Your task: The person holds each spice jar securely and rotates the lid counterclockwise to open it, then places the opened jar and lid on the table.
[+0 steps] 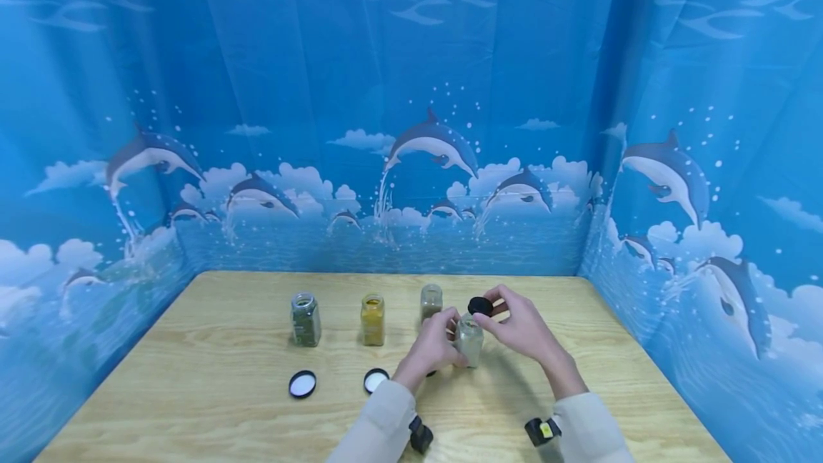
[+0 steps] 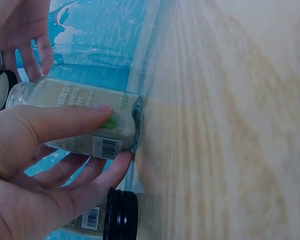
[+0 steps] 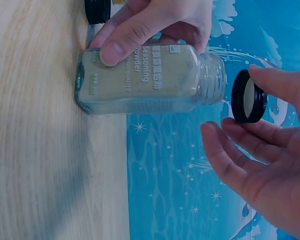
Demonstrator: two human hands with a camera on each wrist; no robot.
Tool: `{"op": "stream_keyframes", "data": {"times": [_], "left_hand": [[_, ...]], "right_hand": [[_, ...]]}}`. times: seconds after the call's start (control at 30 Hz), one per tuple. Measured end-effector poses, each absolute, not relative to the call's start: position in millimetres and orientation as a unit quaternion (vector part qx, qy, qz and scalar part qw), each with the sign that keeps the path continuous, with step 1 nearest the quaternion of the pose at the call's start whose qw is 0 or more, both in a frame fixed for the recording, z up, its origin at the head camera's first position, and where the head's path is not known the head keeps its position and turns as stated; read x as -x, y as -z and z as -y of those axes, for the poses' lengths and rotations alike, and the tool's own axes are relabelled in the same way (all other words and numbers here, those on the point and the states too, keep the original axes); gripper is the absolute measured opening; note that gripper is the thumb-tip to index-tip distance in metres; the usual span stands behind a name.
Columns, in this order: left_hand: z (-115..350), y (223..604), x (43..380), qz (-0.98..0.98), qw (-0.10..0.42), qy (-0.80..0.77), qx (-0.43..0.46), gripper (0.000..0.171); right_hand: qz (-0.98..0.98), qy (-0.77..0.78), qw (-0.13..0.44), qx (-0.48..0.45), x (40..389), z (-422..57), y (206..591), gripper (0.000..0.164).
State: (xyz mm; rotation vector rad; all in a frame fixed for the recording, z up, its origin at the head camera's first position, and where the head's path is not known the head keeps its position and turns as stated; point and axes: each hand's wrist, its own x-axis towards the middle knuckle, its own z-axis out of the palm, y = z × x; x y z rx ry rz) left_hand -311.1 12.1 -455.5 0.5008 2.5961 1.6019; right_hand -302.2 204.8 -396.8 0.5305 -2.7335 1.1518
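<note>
My left hand [image 1: 435, 344] grips a square glass jar of pale seasoning powder [image 3: 140, 80], thumb on its front and fingers behind. The jar stands upright on the wooden table, its threaded mouth bare. Between thumb and fingers of my right hand [image 1: 522, 327] is a black screw lid [image 3: 249, 96], held just above the mouth and apart from it, its white inner side facing the jar. Behind my left hand stands another glass jar [image 1: 431, 300] with brownish contents. In the left wrist view, a black lid [image 2: 121, 215] shows just below my left fingers.
An uncapped jar of yellow powder [image 1: 372, 320] and one of dark green flakes [image 1: 305, 320] stand to the left. Two black lids with white liners, the left lid [image 1: 302, 384] and the middle lid [image 1: 376, 379], lie in front of them. A dolphin-print curtain [image 1: 398, 127] surrounds the table [image 1: 193, 377].
</note>
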Motion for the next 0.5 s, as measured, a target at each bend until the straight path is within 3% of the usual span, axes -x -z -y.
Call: {"op": "stream_keyframes", "data": {"times": [0.5], "left_hand": [[-14.2,457.6,312.2,-0.843,0.009,-0.510,-0.169,0.052]], "right_hand": [[0.889,-0.426,0.088,-0.145,301.5,-212.5,392.6,0.028]]}}
